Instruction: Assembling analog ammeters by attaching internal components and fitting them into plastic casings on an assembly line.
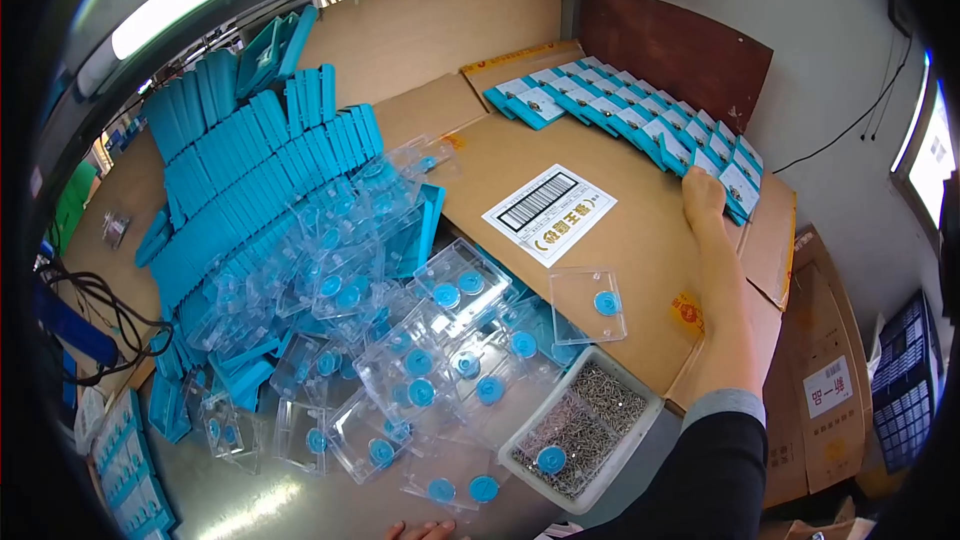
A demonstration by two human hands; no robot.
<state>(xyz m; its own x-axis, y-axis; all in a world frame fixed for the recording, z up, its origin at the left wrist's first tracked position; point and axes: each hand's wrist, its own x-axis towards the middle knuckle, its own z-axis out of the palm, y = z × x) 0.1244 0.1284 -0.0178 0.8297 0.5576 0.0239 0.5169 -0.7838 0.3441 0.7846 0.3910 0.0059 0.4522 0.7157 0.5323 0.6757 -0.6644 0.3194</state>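
One broad cardboard sheet (650, 202) covers the far part of the metal worktop (285, 500) and runs under your right hand (706, 202). Well to the left of those fingers stand banked rows of teal plastic casings (250, 155); their upper pieces lean unevenly, so a bump could tip some over. Nearer you, left of the right fingers, spreads a loose heap of clear plastic covers (385, 355) with blue discs; they overlap at odd angles, and tugging one out could start a slide or scratch its neighbours.

Just ahead of your right fingers, and to both sides, lie overlapping rows of teal-and-white units (640, 120). Below the same fingers, toward you, sits the white tub (648, 412), where a snagged sleeve could spill the contents. A single clear cover (580, 318) lies between tub and label (545, 215), to the fingers' lower left.

The nearest teal-and-white unit touches or adjoins your right fingertips; you can't tell here whether they grip it. Pushing too hard could knock the row askew. Your left fingers (428, 530) peek in at the lower edge, their grip hidden. Smallest are the tub's metal screws (600, 405), easily scattered.
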